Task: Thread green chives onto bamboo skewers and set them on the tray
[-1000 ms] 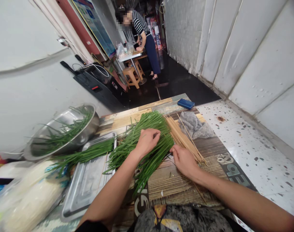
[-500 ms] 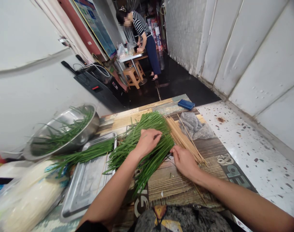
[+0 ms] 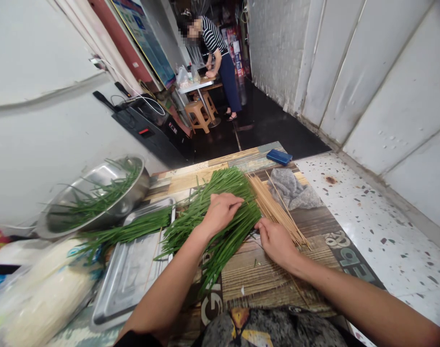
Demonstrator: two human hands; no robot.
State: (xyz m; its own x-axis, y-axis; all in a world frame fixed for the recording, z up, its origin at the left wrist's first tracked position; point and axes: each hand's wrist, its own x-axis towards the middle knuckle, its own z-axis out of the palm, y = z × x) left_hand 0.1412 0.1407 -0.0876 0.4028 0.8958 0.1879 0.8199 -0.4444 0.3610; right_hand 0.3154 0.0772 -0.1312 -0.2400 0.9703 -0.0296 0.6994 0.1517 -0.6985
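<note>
In the head view, the left hand is resting over the middle of a heap of long greens, its fingers curling in and its thumb lying close to the fingertips. The right hand is pinching narrowly at the heap's near right edge, thumb against forefinger. Whether either hand is gripping a blade, or anything else thin, I cannot tell. The greens are lying across the desk, between a metal tray on the left and a row of thin wooden sticks on the right.

The step in hand is looking like fine fingertip work along the greens' edge, the left hand apparently steadying while the right is doing the delicate part. As I am judging it, the next move is calling for a light, even hold, so that the blades are staying aligned and not bruising.

A smaller bunch is lying over the tray's far part, and a single stick is resting on the tray. Beyond it, a steel bowl is holding more greens. A filled plastic bag is crowding the tray's left side. The sticks are lying just beside the right hand, so they could be getting knocked. A grey cloth is sitting past them, and a blue box is lying near the desk's far corner. Farther off, another person is bending over a small table.
</note>
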